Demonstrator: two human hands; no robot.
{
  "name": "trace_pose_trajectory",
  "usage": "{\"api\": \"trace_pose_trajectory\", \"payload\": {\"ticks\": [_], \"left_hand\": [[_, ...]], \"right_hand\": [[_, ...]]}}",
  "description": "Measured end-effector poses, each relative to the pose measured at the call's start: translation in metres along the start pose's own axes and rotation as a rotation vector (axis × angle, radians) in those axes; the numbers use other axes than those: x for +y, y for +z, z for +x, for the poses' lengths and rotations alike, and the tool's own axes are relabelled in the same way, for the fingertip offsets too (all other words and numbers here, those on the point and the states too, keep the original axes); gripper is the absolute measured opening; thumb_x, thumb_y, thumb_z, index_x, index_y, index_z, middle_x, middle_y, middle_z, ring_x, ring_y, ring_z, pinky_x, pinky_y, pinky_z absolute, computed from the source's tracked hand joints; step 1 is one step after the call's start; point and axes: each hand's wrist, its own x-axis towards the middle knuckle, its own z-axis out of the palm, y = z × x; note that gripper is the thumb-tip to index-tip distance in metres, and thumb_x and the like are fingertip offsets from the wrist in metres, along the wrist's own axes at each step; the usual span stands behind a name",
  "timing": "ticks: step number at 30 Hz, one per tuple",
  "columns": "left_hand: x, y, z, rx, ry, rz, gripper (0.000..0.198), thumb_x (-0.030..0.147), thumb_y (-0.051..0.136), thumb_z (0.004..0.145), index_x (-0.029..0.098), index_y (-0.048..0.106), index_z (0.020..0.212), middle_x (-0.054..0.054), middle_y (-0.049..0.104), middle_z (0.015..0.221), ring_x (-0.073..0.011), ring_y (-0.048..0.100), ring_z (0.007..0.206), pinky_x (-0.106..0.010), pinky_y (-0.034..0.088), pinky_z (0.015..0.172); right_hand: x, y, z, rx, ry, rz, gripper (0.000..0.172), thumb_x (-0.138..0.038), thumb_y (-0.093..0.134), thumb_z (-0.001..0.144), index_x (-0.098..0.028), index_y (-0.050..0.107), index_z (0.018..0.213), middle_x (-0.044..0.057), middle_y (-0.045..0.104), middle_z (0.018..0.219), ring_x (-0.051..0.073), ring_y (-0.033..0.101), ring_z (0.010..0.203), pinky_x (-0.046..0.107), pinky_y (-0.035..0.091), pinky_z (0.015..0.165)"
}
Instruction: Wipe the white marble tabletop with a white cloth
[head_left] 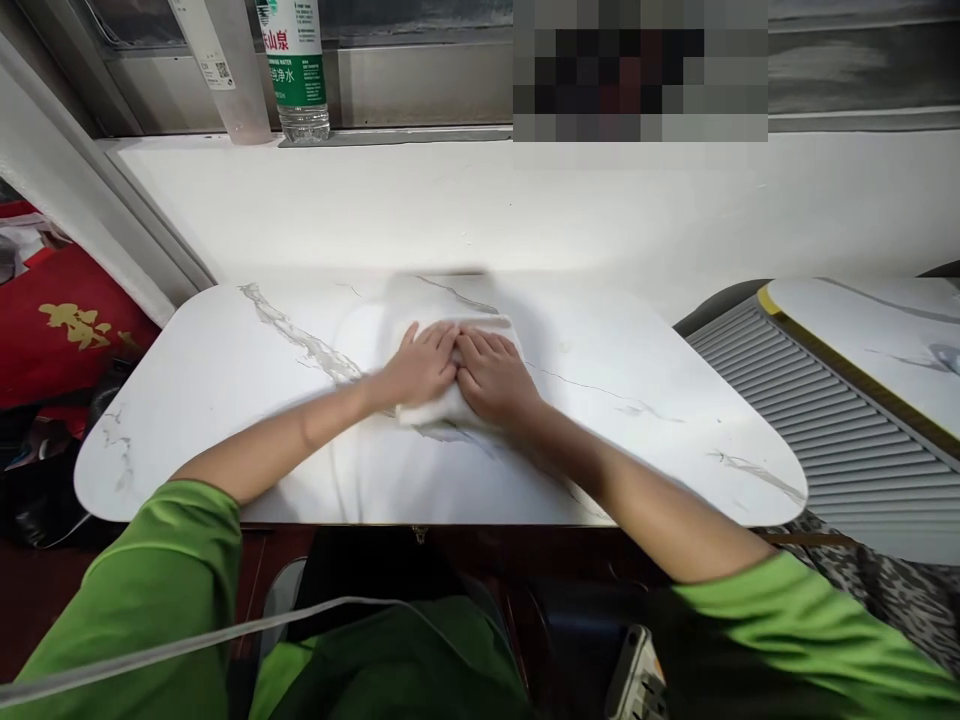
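Note:
A small folded white cloth point(426, 412) lies near the middle of the white marble-patterned tabletop point(225, 400). My left hand point(420, 368) is pressed onto it, fingers bent over the fabric and thumb side toward the right. Right beside it, almost touching, my right hand point(495, 372) holds down the other part of the same cloth with curled fingers. Under both palms the fabric is hidden, and its far edge shows just beyond the right fingers.
On the ledge behind the table stand a green-labelled water bottle point(300, 85) and a frosted plastic container point(236, 90). A red bag point(67, 310) sits at left, a ribbed grey panel point(832, 420) at right. A white cable point(247, 628) crosses low; a power strip point(637, 675) lies below.

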Motion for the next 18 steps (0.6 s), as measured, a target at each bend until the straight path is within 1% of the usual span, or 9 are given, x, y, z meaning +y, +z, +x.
{"api": "trace_pose_trajectory", "payload": {"ticks": [2,4,6,8,10,13,16,18], "left_hand": [[-0.024,-0.003,0.024,0.009,-0.03,-0.006,0.055,0.024,0.026,0.102,0.006,0.032,0.153,-0.015,0.033,0.162,-0.0229,0.026,0.152,-0.047,0.011,0.126],[-0.043,-0.005,0.045,0.012,-0.075,-0.013,0.055,0.024,0.028,0.101,0.006,0.032,0.153,-0.015,0.034,0.162,-0.0228,0.026,0.152,-0.046,0.011,0.126],[-0.056,-0.006,0.06,0.023,-0.124,-0.021,0.055,0.022,0.029,0.1,0.005,0.032,0.152,-0.015,0.034,0.162,-0.0229,0.027,0.151,-0.045,0.011,0.126],[-0.061,-0.005,0.068,0.042,-0.159,-0.025,0.055,0.02,0.03,0.098,0.007,0.033,0.152,-0.014,0.034,0.162,-0.0228,0.028,0.151,-0.046,0.012,0.126],[-0.061,-0.004,0.068,0.06,-0.17,-0.023,0.055,0.02,0.029,0.098,0.009,0.034,0.152,-0.013,0.033,0.162,-0.0231,0.028,0.151,-0.047,0.013,0.125],[-0.054,-0.002,0.058,0.065,-0.159,-0.012,0.056,0.021,0.03,0.098,0.01,0.033,0.152,-0.014,0.032,0.163,-0.0248,0.027,0.151,-0.05,0.014,0.125],[-0.044,-0.002,0.039,0.04,-0.136,-0.001,0.057,0.023,0.03,0.099,0.009,0.031,0.153,-0.015,0.032,0.163,-0.0255,0.027,0.152,-0.05,0.014,0.125],[-0.036,-0.003,0.021,0.024,-0.108,0.007,0.057,0.024,0.029,0.099,0.007,0.03,0.154,-0.016,0.031,0.163,-0.0253,0.026,0.152,-0.049,0.013,0.125]], "right_hand": [[0.008,0.01,0.034,-0.017,0.032,0.018,0.048,-0.02,0.032,0.09,-0.009,0.056,0.129,0.019,0.06,0.138,0.032,0.053,0.127,0.048,0.038,0.109],[0.014,0.018,0.063,-0.031,0.067,0.03,0.048,-0.018,0.032,0.089,-0.01,0.055,0.13,0.018,0.061,0.136,0.032,0.053,0.126,0.048,0.037,0.109],[0.018,0.022,0.084,-0.053,0.1,0.034,0.049,-0.016,0.031,0.088,-0.011,0.055,0.131,0.017,0.061,0.136,0.031,0.052,0.127,0.047,0.036,0.11],[0.02,0.025,0.094,-0.066,0.116,0.036,0.049,-0.015,0.031,0.089,-0.012,0.055,0.131,0.016,0.061,0.137,0.029,0.051,0.128,0.046,0.035,0.111],[0.021,0.026,0.095,-0.058,0.105,0.044,0.049,-0.014,0.03,0.089,-0.013,0.055,0.132,0.015,0.059,0.14,0.029,0.05,0.13,0.046,0.034,0.112],[0.018,0.024,0.084,-0.045,0.076,0.052,0.05,-0.015,0.03,0.09,-0.012,0.055,0.133,0.016,0.056,0.144,0.029,0.048,0.133,0.047,0.032,0.113],[0.008,0.019,0.064,-0.067,0.059,0.034,0.052,-0.016,0.03,0.091,-0.007,0.052,0.137,0.018,0.053,0.148,0.03,0.045,0.136,0.047,0.03,0.114],[-0.003,0.015,0.046,-0.073,0.046,0.011,0.053,-0.018,0.029,0.092,-0.004,0.051,0.138,0.019,0.051,0.149,0.031,0.044,0.138,0.047,0.029,0.115]]}}
